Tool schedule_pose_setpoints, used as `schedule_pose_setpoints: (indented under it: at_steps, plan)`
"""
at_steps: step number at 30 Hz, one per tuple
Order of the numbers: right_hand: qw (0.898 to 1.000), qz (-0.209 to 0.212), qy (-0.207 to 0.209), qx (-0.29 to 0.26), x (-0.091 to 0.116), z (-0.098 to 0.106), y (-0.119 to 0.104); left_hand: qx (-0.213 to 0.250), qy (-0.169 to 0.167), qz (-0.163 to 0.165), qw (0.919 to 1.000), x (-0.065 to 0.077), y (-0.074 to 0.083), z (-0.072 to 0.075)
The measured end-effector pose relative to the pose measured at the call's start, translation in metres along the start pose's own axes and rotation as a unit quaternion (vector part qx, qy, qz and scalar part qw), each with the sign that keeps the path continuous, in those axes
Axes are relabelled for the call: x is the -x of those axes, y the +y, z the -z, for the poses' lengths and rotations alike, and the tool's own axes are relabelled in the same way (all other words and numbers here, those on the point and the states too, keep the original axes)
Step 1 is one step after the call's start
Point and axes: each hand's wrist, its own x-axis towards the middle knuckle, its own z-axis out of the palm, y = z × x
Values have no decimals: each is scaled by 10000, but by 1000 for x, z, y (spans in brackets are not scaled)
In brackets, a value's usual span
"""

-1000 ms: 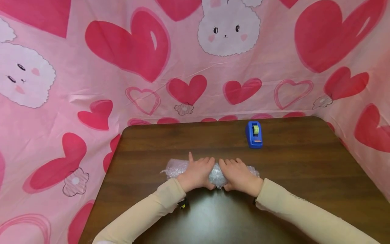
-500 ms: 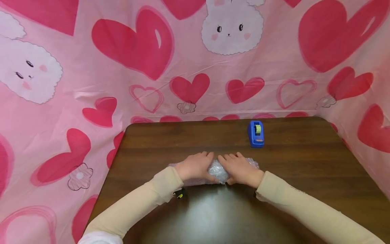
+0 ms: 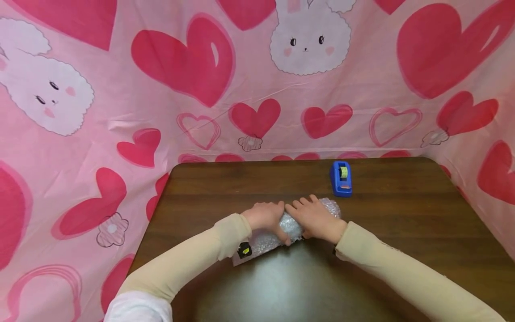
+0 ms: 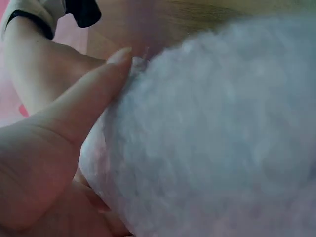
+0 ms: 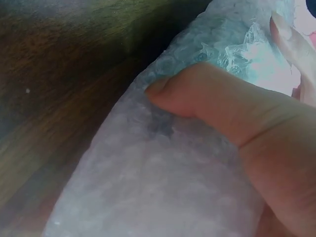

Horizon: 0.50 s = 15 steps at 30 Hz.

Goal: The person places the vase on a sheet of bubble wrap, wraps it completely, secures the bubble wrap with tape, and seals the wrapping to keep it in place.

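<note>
A bundle of bubble wrap (image 3: 291,226) lies slantwise on the table, its left end nearer the person and its right end farther away. What is inside it, if anything, cannot be seen. My left hand (image 3: 264,218) grips the bundle left of its middle, thumb along the near side. Close beside it, my right hand (image 3: 315,219) holds the right part, fingers over the top. The left wrist view has the bubble wrap (image 4: 212,128) large and blurred against the left hand. In the right wrist view, the right thumb presses on the plastic (image 5: 148,173).
A blue tape dispenser (image 3: 341,180) with a roll of tape stands beyond the bundle, toward the back right. The dark wooden table (image 3: 225,183) has rounded far corners. Pink cloth (image 3: 241,85) with hearts and rabbits hangs around its back and sides.
The bubble wrap bundle has turned from lying straight across to a slant, left end toward the person, with both hands on it. The head view has shifted slightly.
</note>
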Motion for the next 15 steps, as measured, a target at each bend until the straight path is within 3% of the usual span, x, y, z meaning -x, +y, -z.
schedule_pose_setpoints:
  at_steps: [5, 15]
  plan:
    - [10000, 16, -57, 7, -1, 2, 1, -447, 130, 136, 9988, 0, 4, -6]
    - [10000, -44, 17, -58, -1, 2, 0, -476, 485, 186, 9975, -4, 9, -16]
